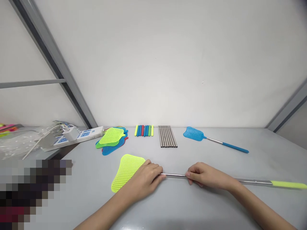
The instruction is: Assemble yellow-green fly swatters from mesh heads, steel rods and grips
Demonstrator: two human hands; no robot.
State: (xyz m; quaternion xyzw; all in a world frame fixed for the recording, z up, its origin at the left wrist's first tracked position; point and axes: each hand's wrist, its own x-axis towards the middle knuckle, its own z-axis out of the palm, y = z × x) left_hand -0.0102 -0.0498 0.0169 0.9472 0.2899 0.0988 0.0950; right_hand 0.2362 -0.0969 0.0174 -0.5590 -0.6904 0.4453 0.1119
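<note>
A yellow fly swatter (127,171) with a metal telescopic rod lies crosswise in front of me, its rod drawn out long and its yellow grip reaching the right edge of the view. My left hand (150,174) closes round the rod close to the swatter's head and covers the joint there. Farther right along the same rod, my right hand (202,175) pinches it between thumb and fingers. Bare metal shows between the two hands and again beyond the right one.
Behind lie a stack of mesh swatter heads (111,135), a row of coloured grips (144,130), several metal rods (167,136) and a blue fly swatter (194,133). A power strip (83,135) with a plugged-in charger and plastic bags (21,145) sit at left. A pixelated area covers the lower left.
</note>
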